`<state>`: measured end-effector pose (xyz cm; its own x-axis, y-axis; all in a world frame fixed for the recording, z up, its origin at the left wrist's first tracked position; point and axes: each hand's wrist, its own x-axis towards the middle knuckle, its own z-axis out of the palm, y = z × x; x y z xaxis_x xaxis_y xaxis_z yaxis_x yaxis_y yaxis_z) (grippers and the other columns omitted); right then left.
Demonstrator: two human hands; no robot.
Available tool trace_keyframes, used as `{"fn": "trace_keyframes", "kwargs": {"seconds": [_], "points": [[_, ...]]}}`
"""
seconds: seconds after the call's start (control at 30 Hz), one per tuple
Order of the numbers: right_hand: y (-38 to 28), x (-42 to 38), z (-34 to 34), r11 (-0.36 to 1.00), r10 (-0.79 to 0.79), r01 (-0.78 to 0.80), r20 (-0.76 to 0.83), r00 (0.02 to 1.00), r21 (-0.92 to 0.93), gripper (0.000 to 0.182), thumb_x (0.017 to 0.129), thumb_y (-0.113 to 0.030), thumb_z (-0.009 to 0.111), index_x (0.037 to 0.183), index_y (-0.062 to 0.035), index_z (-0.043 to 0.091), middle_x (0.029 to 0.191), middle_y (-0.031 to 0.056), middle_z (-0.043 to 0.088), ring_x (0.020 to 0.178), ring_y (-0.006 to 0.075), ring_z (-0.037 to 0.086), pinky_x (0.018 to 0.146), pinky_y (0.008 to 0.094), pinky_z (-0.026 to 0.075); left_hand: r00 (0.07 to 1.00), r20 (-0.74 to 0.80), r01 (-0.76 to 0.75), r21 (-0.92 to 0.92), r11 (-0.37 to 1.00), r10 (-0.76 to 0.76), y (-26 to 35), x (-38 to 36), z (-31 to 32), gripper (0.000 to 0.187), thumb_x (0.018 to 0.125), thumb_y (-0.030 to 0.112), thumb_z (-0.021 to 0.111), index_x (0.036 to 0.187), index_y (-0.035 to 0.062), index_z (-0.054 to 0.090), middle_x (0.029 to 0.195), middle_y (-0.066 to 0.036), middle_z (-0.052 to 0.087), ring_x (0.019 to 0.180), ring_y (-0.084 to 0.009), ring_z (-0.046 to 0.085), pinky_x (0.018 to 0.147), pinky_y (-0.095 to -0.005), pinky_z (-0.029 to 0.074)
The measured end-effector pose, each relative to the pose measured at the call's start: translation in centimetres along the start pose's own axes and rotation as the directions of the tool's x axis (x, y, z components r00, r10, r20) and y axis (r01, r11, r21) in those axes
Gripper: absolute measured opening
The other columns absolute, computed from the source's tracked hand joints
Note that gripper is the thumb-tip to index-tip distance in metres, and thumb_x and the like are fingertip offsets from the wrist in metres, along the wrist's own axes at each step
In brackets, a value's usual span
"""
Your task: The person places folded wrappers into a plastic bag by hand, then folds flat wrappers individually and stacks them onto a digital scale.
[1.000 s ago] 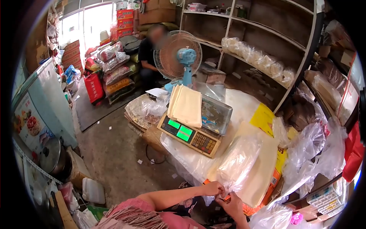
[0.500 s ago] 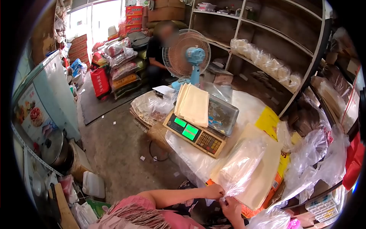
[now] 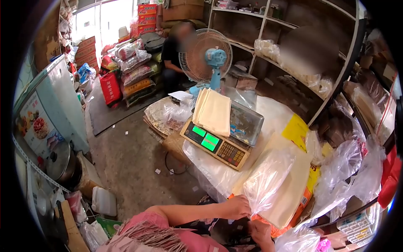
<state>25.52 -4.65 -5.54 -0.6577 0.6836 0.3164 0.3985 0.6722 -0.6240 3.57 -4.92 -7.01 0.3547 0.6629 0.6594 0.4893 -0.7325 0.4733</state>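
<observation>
A clear plastic bag [image 3: 268, 178] with flat cream-coloured sheets inside lies slanted at the table's near edge, its mouth gathered toward me. My left hand [image 3: 239, 207] is closed around the gathered neck. Just below and to the right, my right hand [image 3: 261, 233] has its fingers pinched at the bag's twisted end, partly in shadow. More cream sheets [image 3: 294, 191] lie beneath and beside the bag. Beyond it is a digital scale [image 3: 216, 145] with lit green displays, and a folded stack of cream sheets [image 3: 213, 112] rests on its metal pan.
A blue fan [image 3: 215, 59] stands behind the scale, with a seated person [image 3: 172, 59] beyond. Loose plastic bags [image 3: 340, 168] crowd the right side. Shelving [image 3: 262, 31] holds bagged goods. Filled sacks [image 3: 134, 75] are stacked at back left, and a large pot [image 3: 61, 161] sits lower left.
My left hand has risen slightly and my right hand has moved a little down and right, so they are farther apart. The bag's neck looks drawn out longer between them.
</observation>
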Motion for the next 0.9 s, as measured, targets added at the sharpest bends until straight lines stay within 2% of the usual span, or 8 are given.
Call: {"fn": "trace_keyframes", "kwargs": {"seconds": [0.07,0.13,0.23,0.33,0.5,0.63,0.73,0.9], "points": [[3.4,-0.6,-0.5,0.997,0.064,-0.067,-0.067,0.996,-0.044,0.024,0.087,-0.012,0.059,0.067,0.0,0.056,0.055,0.0145,0.055,0.045,0.0249,0.055,0.048,0.0356,0.044,0.981,-0.165,-0.064,0.199,0.978,0.098,-1.3,0.0,-0.9,0.007,0.071,0.015,0.063,0.067,0.0111,0.059,0.07,-0.006,0.06,0.073,-0.0245,0.058,0.072,-0.0393,0.043],[8.1,-0.9,-1.2,0.94,0.192,-0.219,-0.126,0.973,-0.261,0.021,0.088,-0.01,0.057,0.069,0.0007,0.059,0.054,0.0117,0.058,0.044,0.0198,0.055,0.048,0.0319,0.045,0.968,-0.207,0.197,0.275,0.941,-0.143,-4.3,-0.7,-1.8,0.009,0.07,0.014,0.064,0.066,0.0119,0.055,0.067,-0.004,0.058,0.068,-0.0234,0.056,0.07,-0.0375,0.041],[6.5,1.4,-2.3,0.853,0.508,-0.475,-0.131,0.852,0.217,0.018,0.089,-0.008,0.055,0.074,0.0013,0.061,0.067,0.0099,0.064,0.053,0.0152,0.058,0.05,0.0274,0.046,0.935,-0.285,0.291,0.268,0.919,-0.213,-5.8,0.2,-1.4,0.009,0.066,0.008,0.063,0.067,0.0138,0.057,0.061,-0.001,0.055,0.064,-0.0239,0.054,0.065,-0.0361,0.04],[3.2,3.3,-2.5,0.999,0.027,-0.017,-0.328,0.944,0.032,0.017,0.089,-0.01,0.056,0.078,0.0015,0.063,0.087,0.0099,0.066,0.065,0.0124,0.059,0.054,0.0246,0.047,0.943,-0.304,0.206,0.22,0.953,-0.134,-2.9,2.1,-3.4,0.012,0.066,0.004,0.063,0.073,0.0129,0.062,0.064,-0.001,0.056,0.066,-0.0243,0.055,0.066,-0.0374,0.043],[-1.8,5.9,-0.4,0.999,-0.03,0.026,-0.199,0.979,-0.025,0.029,0.073,0.005,0.065,0.101,-0.0023,0.06,0.094,0.0154,0.063,0.082,0.0308,0.06,0.071,0.0365,0.049,0.987,-0.145,-0.057,0.04,0.998,0.062,1.0,3.8,-2.7,0.021,0.068,0.002,0.063,0.088,0.0098,0.061,0.079,-0.006,0.059,0.076,-0.0265,0.056,0.073,-0.0381,0.046],[1.2,5.9,0.9,0.977,-0.205,0.181,-0.283,0.937,-0.109,0.014,0.078,0.003,0.061,0.091,0.0011,0.058,0.08,0.0153,0.061,0.074,0.0294,0.061,0.067,0.036,0.05,0.998,-0.048,0.02,-0.173,0.985,-0.029,2.3,4.5,-2.7,0.031,0.071,0.007,0.067,0.101,0.0112,0.061,0.092,-0.005,0.061,0.087,-0.0244,0.056,0.08,-0.0385,0.043],[1.7,5.7,0.8,0.998,-0.053,0.063,-0.257,0.965,0.03,0.008,0.082,0.002,0.058,0.09,0.0017,0.058,0.081,0.0151,0.063,0.072,0.0258,0.064,0.065,0.0341,0.051,0.981,-0.182,-0.042,0.111,0.993,0.062,-0.8,4.1,-1.9,0.031,0.072,0.016,0.07,0.101,0.0085,0.063,0.086,-0.004,0.063,0.091,-0.0241,0.054,0.079,-0.0362,0.043],[1.1,5.6,1.1,0.811,0.37,-0.187,-0.239,0.898,0.555,0.02,0.085,0.001,0.062,0.1,0.0034,0.049,0.085,0.013,0.064,0.072,0.0142,0.063,0.066,0.0252,0.052,0.988,0.045,0.151,-0.004,0.989,-0.15,-3.0,2.9,-0.6,0.013,0.076,0.021,0.069,0.082,0.0106,0.066,0.08,0.0,0.064,0.087,-0.0222,0.055,0.079,-0.0358,0.042]]}}
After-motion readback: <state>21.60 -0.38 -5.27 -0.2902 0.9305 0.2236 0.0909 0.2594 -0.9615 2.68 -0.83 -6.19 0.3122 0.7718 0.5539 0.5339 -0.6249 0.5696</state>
